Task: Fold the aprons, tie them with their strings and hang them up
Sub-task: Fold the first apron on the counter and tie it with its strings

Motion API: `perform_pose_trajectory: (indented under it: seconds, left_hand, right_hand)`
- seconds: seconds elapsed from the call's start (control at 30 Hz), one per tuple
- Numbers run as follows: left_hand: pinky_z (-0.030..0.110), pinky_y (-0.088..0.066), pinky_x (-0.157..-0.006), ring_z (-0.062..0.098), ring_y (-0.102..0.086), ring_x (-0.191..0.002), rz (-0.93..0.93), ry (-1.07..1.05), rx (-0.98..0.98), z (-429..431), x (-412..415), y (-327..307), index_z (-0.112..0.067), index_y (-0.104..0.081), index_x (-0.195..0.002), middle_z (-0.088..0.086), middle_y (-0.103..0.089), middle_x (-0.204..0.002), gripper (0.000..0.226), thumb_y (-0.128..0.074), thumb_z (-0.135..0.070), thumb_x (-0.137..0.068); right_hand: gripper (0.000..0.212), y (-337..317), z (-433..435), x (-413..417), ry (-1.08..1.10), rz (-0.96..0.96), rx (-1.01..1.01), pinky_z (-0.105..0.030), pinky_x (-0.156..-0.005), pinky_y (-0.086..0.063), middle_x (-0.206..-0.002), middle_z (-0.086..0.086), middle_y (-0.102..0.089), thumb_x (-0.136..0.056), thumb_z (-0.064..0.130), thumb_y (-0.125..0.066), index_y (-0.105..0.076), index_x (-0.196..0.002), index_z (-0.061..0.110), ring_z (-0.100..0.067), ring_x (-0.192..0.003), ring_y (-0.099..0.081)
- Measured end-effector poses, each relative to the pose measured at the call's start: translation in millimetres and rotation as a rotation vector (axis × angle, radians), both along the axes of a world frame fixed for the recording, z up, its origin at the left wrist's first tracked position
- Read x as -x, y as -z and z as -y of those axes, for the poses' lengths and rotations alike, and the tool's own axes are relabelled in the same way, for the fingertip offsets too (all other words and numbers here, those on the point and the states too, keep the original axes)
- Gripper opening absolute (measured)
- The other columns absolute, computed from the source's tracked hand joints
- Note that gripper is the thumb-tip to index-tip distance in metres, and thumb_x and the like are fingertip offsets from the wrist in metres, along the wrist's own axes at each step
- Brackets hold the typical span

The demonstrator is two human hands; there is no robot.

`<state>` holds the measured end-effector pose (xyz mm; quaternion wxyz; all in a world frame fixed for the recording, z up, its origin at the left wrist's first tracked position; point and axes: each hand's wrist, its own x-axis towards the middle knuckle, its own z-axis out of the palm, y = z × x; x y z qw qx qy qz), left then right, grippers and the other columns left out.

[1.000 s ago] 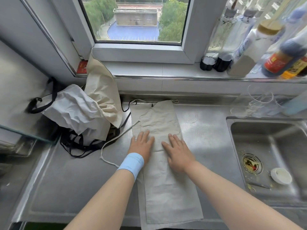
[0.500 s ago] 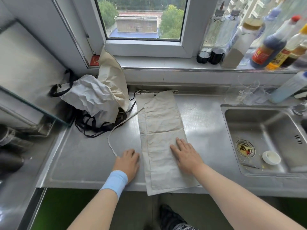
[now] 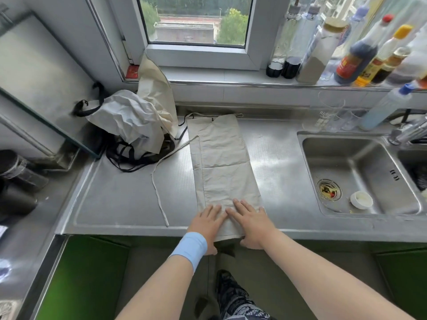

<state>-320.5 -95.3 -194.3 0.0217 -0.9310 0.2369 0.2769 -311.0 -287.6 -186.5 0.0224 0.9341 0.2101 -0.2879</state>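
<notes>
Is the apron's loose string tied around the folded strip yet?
No, the string lies loose on the counter left of the folded apron.

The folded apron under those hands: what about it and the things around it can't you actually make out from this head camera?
- Folded apron: its near end is covered by the left hand and right hand.
- Thumbs: tucked past the counter edge, so any grip is unclear.
- Apron pile: too crumpled to count.
- Bottles: labels blurred, tops cut by the frame.
</notes>
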Motion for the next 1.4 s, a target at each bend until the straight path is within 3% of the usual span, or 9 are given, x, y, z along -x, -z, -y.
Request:
perform_pose_trajectory:
  seconds: [0.13,0.27,0.47,0.6,0.7,0.9,1.0,1.2,1.4]
  left_hand:
    - [0.035,-0.024,-0.118,0.025,-0.015,-0.146,0.047,-0.040,0.118,-5.4,5.2,-6.3,-0.020,-0.020,-0.150,0.003,-0.016,-0.158,0.076,-0.056,-0.005,-0.086]
    - [0.032,-0.045,-0.092,0.024,-0.056,-0.110,0.011,-0.278,0.237,-9.0,-2.3,-26.0,-0.027,-0.055,-0.124,-0.001,-0.056,-0.127,0.030,-0.041,-0.022,-0.098]
    - [0.035,-0.045,-0.095,0.015,-0.053,-0.113,-0.129,-0.424,0.423,-22.1,-16.4,-58.6,-0.038,-0.048,-0.127,-0.014,-0.054,-0.126,0.069,-0.052,-0.077,-0.070]
    - [0.032,-0.048,-0.079,0.023,-0.059,-0.095,-0.099,-0.363,0.362,-15.1,-31.7,-76.8,-0.039,-0.044,-0.120,-0.005,-0.062,-0.111,0.048,-0.063,-0.049,-0.077]
    - [0.027,-0.039,-0.069,0.025,-0.059,-0.089,-0.021,-0.487,0.425,-18.2,-55.8,-89.6,-0.030,-0.056,-0.091,0.000,-0.062,-0.092,0.004,-0.056,-0.032,-0.088]
    - [0.024,-0.038,-0.056,0.024,-0.058,-0.071,-0.016,-0.659,0.520,-32.9,-124.6,-111.3,-0.020,-0.061,-0.068,-0.004,-0.055,-0.063,0.019,-0.065,-0.030,-0.082]
    - [0.027,-0.045,-0.067,0.026,-0.063,-0.083,0.093,-0.725,0.559,-27.9,-157.2,-110.3,-0.025,-0.066,-0.081,-0.002,-0.064,-0.075,0.004,-0.062,-0.027,-0.083]
    - [0.033,-0.035,-0.098,0.021,-0.047,-0.118,0.531,-0.649,0.333,-8.1,-183.7,-90.1,-0.028,-0.045,-0.130,-0.003,-0.050,-0.124,0.047,-0.059,-0.020,-0.086]
    - [0.034,-0.026,-0.108,0.023,-0.032,-0.135,0.186,-0.303,0.264,7.3,-176.5,-32.2,-0.031,-0.041,-0.138,-0.002,-0.035,-0.146,0.044,-0.047,-0.030,-0.095]
  right_hand:
    - [0.091,1.3,-6.2,11.6,-0.002,0.084,-0.021,-0.051,-0.112,-0.028,-0.165,-0.005,0.002,-0.082,0.022,-0.065,-0.010,-0.153,0.031,-0.027,-0.151,-0.007]
    - [0.054,-4.9,-6.0,12.6,0.014,0.096,-0.104,-0.048,-0.107,-0.035,-0.160,-0.007,-0.022,-0.086,0.027,-0.054,-0.040,-0.138,0.024,-0.030,-0.144,-0.028]
    - [0.016,-48.7,-7.0,-17.2,0.115,0.110,-0.198,-0.032,-0.066,-0.037,-0.096,-0.005,-0.067,-0.092,0.024,-0.043,-0.059,-0.092,0.021,-0.029,-0.089,-0.060]
    - [0.014,-85.8,-10.3,-45.8,0.148,0.117,-0.289,-0.029,-0.059,-0.034,-0.069,0.003,-0.055,-0.080,0.025,-0.051,-0.051,-0.066,0.023,-0.023,-0.072,-0.051]
    - [0.017,-107.4,-6.0,-71.8,0.186,0.066,-0.304,-0.030,-0.053,-0.033,-0.062,0.005,-0.051,-0.073,0.024,-0.055,-0.045,-0.060,0.020,-0.023,-0.068,-0.050]
    - [0.008,-121.9,16.6,-131.6,0.338,0.271,-0.352,-0.033,-0.064,-0.046,-0.086,0.000,-0.059,-0.075,0.016,-0.051,-0.058,-0.074,0.019,-0.025,-0.082,-0.056]
    - [0.016,-114.3,16.7,-158.3,0.411,0.354,-0.392,-0.031,-0.064,-0.042,-0.089,0.001,-0.057,-0.080,0.013,-0.050,-0.063,-0.079,0.022,-0.024,-0.086,-0.055]
    - [0.020,-73.1,10.4,-208.1,0.527,0.410,-0.443,-0.033,-0.068,-0.045,-0.100,0.001,-0.068,-0.090,0.018,-0.053,-0.070,-0.098,0.024,-0.027,-0.095,-0.061]
    - [0.020,-21.6,7.8,-236.1,0.675,0.304,-0.495,-0.037,-0.070,-0.047,-0.098,-0.008,-0.070,-0.093,0.015,-0.051,-0.068,-0.102,0.020,-0.033,-0.093,-0.061]
